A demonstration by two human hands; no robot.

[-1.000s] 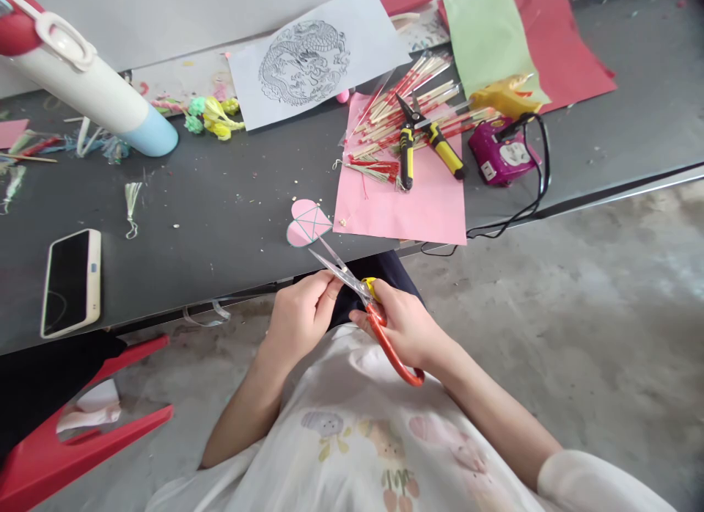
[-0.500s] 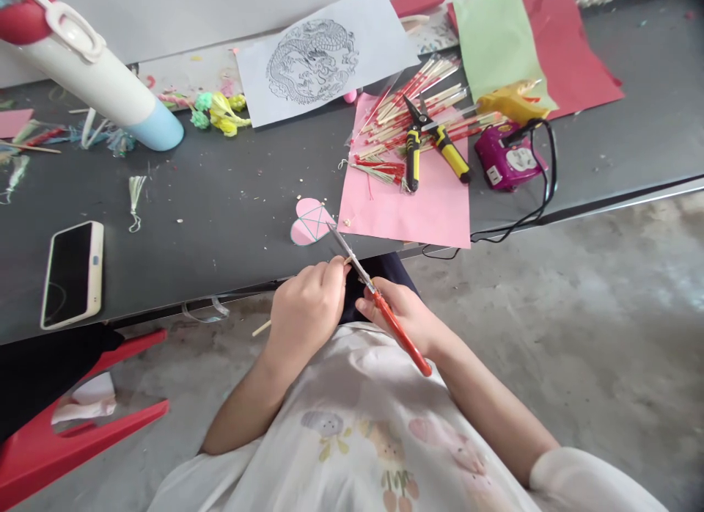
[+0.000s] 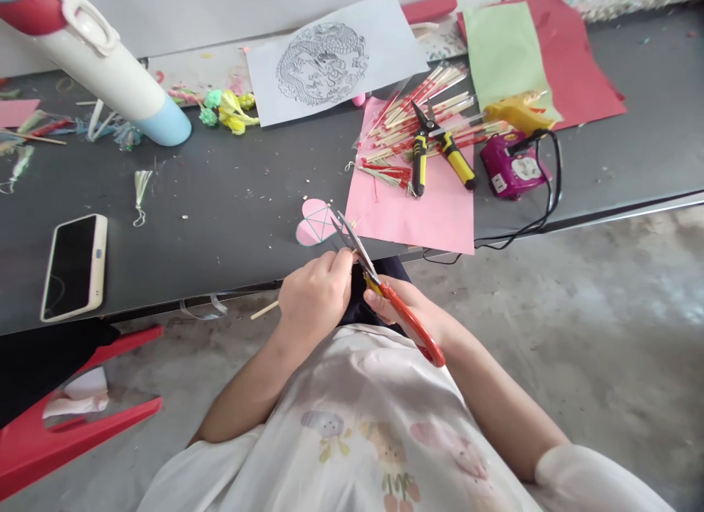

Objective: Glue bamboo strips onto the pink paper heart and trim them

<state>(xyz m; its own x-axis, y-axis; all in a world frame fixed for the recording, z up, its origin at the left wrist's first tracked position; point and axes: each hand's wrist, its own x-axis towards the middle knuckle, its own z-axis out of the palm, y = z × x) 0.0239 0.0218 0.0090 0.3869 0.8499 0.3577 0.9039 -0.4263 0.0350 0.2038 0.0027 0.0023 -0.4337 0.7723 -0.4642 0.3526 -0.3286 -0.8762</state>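
Note:
My left hand (image 3: pixel 316 292) is closed around a thin wooden stick (image 3: pixel 265 310), whose long end sticks out behind the fist. The stick's other tip shows just past my thumb and forefinger. In my right hand (image 3: pixel 407 306) is a pair of red-handled scissors (image 3: pixel 410 321), gripped by the handles. Their blades stand parted, right beside the stick's tip and over the table edge. Beyond the blade tips lies a pink paper heart (image 3: pixel 316 224) with a teal thread crossed over it. A pink paper sheet (image 3: pixel 407 218) lies just right of the heart.
On the sheet are several red-and-cream sticks (image 3: pixel 423 101) and black-and-yellow pliers (image 3: pixel 421 156). A purple box (image 3: pixel 511 163) with a black cord sits to the right. Leftward are a phone (image 3: pixel 74 266), a tassel (image 3: pixel 141 196) and a bottle (image 3: pixel 132 94). A red stool (image 3: pixel 33 446) stands lower left.
The scissor blades have opened from nearly closed to parted. The left hand still grips the stick near them. The whole view has shifted slightly.

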